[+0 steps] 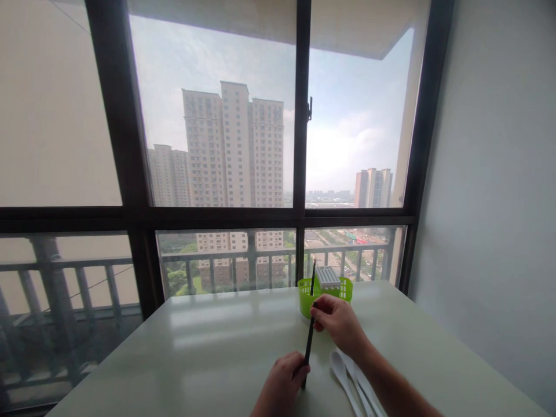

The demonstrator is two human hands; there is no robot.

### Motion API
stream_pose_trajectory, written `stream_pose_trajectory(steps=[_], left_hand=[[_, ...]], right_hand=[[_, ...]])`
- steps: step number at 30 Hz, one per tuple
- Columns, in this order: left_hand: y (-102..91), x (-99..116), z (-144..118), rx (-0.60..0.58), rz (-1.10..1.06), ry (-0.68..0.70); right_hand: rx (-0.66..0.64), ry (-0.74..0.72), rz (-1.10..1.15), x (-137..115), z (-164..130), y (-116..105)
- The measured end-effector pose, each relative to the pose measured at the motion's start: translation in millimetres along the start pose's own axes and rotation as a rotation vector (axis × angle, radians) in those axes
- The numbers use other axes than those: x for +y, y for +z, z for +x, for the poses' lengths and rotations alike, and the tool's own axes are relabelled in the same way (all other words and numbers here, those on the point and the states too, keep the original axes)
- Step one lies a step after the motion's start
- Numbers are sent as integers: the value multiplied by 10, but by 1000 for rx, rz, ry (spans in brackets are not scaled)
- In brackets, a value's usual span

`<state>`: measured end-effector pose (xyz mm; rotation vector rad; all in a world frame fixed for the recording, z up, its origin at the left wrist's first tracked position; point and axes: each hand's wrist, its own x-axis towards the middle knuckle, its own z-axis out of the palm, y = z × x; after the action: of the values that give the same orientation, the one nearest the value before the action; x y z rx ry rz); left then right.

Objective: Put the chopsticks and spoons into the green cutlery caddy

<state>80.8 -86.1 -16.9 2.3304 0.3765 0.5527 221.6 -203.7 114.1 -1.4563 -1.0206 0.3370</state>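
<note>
Slim black chopsticks stand nearly upright above the table, leaning a little to the right at the top. My left hand is closed around their lower part. Higher up, my right hand pinches them with thumb and fingers. Whether it is one stick or a pair pressed together, I cannot tell. Just behind my right hand sits a green plastic basket, partly hidden by the hand. A white and grey slotted piece rests in it. White spoons lie under my right forearm, their handles partly covered.
The pale glossy table reaches to a dark-framed window. A plain wall runs along the right side. Outside are a railing and tall buildings.
</note>
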Motion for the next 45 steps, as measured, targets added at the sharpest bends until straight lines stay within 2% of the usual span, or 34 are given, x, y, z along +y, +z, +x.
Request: stream_pose_trajectory(steps=[4, 7, 10, 12, 14, 21, 28, 33, 37, 41, 43, 45], left_hand=[[20, -39, -6, 115, -45, -88], [33, -53, -22, 167, -38, -129], [43, -47, -37, 124, -16, -137], [50, -43, -39, 103, -10, -128], [58, -43, -36, 101, -10, -128], [60, -16, -29, 86, 4, -140], [80, -22, -36, 89, -12, -134], [87, -31, -39, 91, -12, -146], [75, -31, -50, 88, -13, -141], [66, -29, -54, 84, -1, -144], [59, -22, -50, 85, 8, -137], [50, -11, -46, 90, 13, -128]], right_hand=[[4, -60, -68, -331, 304, -190], [160, -177, -121, -608, 728, -446], [331, -265, -192, -711, 1176, -590], [357, -244, -273, -644, 1396, -565], [322, -182, -362, -497, 1531, -467], [257, 35, -526, 40, 1695, -141], [239, 133, -646, 208, 1846, -114], [335, 83, -702, 172, 1843, -206], [414, 17, -693, 20, 1685, -407], [469, -19, -714, -20, 1295, -812], [490, 2, -810, 106, 1014, -1051], [414, 129, -946, 344, 698, -1241]])
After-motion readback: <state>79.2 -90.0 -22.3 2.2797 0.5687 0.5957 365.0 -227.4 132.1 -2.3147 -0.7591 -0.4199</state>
